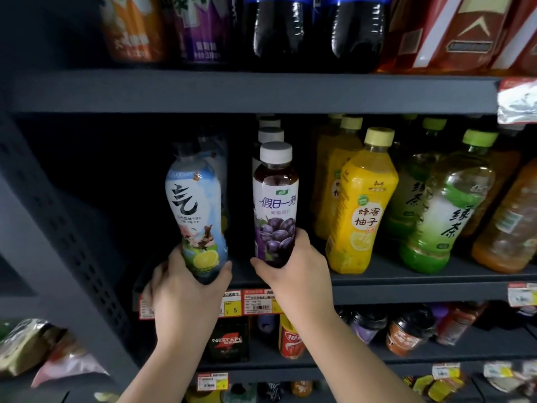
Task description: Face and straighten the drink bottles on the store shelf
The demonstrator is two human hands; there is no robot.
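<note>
Your left hand (186,289) grips the base of the pale blue sparkling-water bottle (197,222), thumb and fingers curled round its lower end; your right hand (293,271) grips the base of the grape juice bottle (274,210) the same way. Each bottle rises directly above its hand, long axis near vertical, the blue one leaning slightly left at the cap. Both labels face you, and both bases sit at the front lip of the middle shelf (406,282).

Between the two bottles lies a dark open gap; left of your left hand the bay appears empty back to the perforated upright (58,216). Just right of your right hand stands the honey-citron bottle (361,205), near but not touching. More white caps line up behind the grape bottle. The likely next move is setting both bases squarely down, the blue one trued upright.
</note>
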